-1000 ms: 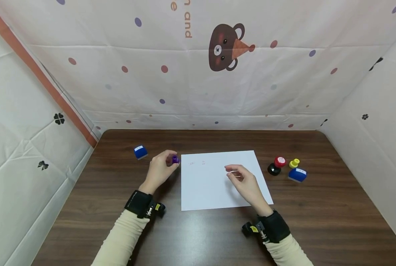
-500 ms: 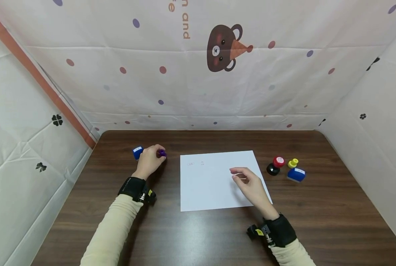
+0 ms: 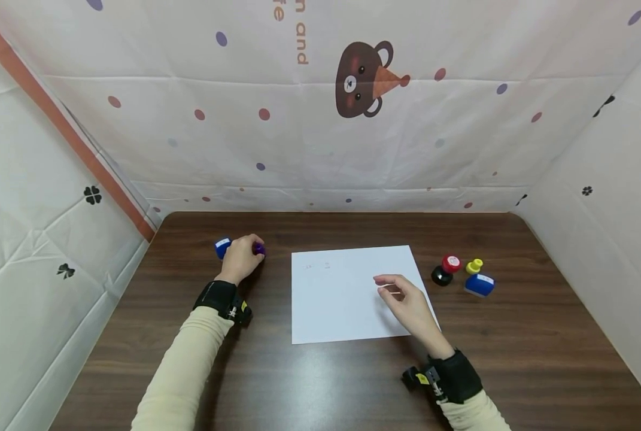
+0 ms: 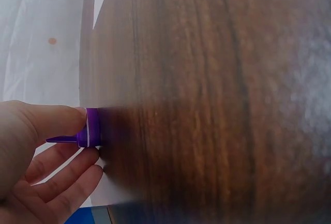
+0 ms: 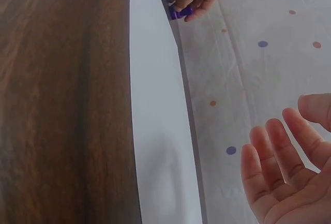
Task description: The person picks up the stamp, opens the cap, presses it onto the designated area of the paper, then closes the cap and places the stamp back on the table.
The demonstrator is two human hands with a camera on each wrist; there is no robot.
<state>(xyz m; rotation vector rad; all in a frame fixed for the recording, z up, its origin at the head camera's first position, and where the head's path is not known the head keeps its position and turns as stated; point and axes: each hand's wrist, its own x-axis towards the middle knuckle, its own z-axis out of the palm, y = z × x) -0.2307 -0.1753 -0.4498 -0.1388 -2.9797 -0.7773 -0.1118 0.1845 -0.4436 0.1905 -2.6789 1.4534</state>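
Note:
My left hand [image 3: 239, 258] pinches a small purple stamp [image 3: 259, 248] between thumb and fingers, at the table's back left. In the left wrist view the purple stamp [image 4: 92, 127] has its wide end right at the wood, and the thumb presses its side. Just left of that hand is a blue block-shaped stamp [image 3: 222, 246] with a white label, partly covered by the hand. Over the right part of a white paper sheet [image 3: 342, 311] hovers my right hand [image 3: 410, 305], fingers loosely bent and holding nothing. Small faint reddish marks [image 3: 327, 265] show near the sheet's upper left.
Right of the sheet stand a black stamp with a red top [image 3: 451, 263], a yellow stamp [image 3: 474, 266] and a second blue block [image 3: 480, 285]. Patterned white cloth [image 3: 218, 149] walls in the brown wooden table [image 3: 320, 389] at the back and sides.
My left hand has carried the purple stamp leftward, from the sheet's left edge to beside the blue block. The right hand has shifted slightly right over the paper.

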